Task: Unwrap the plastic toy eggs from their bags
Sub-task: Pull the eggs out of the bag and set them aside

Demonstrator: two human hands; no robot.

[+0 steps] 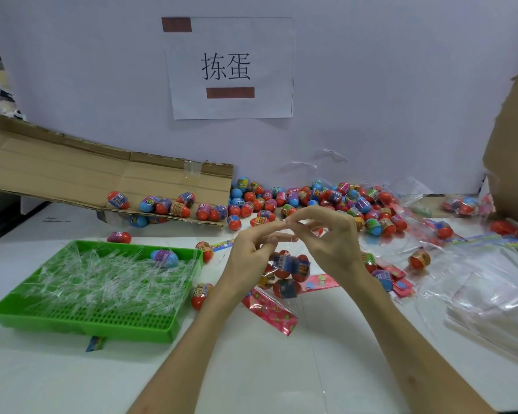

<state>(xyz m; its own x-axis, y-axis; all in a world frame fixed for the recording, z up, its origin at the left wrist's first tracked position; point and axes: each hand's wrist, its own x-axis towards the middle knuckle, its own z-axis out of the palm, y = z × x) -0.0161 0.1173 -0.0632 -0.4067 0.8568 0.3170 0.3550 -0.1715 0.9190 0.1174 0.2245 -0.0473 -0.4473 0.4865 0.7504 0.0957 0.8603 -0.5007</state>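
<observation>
Two bare hands meet above the middle of a white desk. The left hand and right hand each pinch the top of a clear bag between thumb and fingertips, both grips closed on the thin plastic. The bag hangs down from the hands and holds several eggs, red with dark printed bands around their middles; its pink patterned header lies on the desk below the hands.

Behind the hands, a heap of loose eggs, red, blue, purple and green, spreads along the wall. Left of the hands sits a green tray full of clear plastic strips, with one blue egg resting on them. Behind the tray, a flattened cardboard sheet slopes down, with eggs along its lower edge. Right of the hands lie empty clear bags and pink headers.

On the wall behind the hands hangs a paper sign reading "拣蛋", with two brown blocks covering other parts. The egg labels are too small to read.
</observation>
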